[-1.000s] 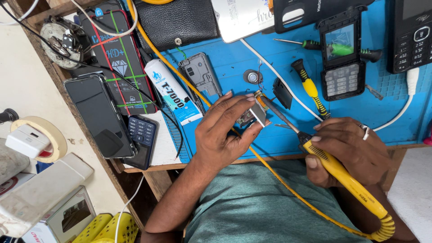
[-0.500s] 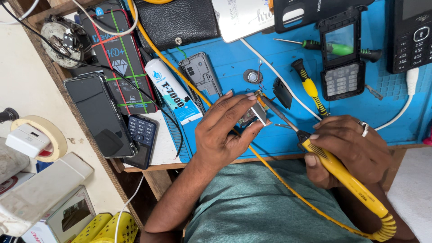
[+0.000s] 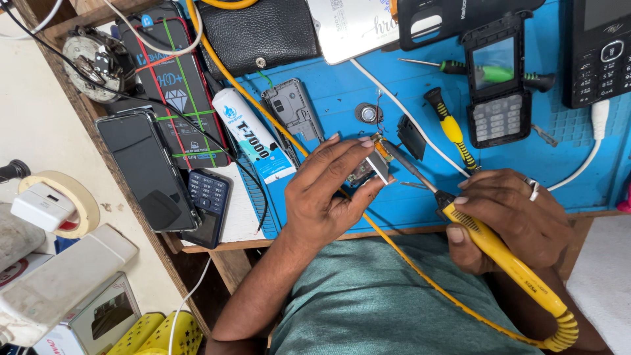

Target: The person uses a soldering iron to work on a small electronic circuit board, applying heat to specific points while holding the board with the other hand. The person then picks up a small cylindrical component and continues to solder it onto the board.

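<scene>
since the earlier frames almost nothing has shifted: the small circuit board (image 3: 369,167) is kept in the same pinch, and the soldering iron (image 3: 499,246) is tilted only a touch differently.

in the head view, the left hand (image 3: 328,190) is curled, with the board pinched between thumb and fingertips and lifted just above the blue mat (image 3: 420,197), seemingly so its edge is turned toward the iron. the right hand (image 3: 519,220) is closed around the yellow handle like a pen, low on the grip, probably for fine control; the tip is laid against the board's far edge. a yellow coiled cord trails to the near right. a glue tube (image 3: 253,135) lies to the left, a yellow-handled screwdriver (image 3: 450,128) beyond the tip, and an opened keypad phone (image 3: 496,82) at the far right, all kept within reach.
</scene>
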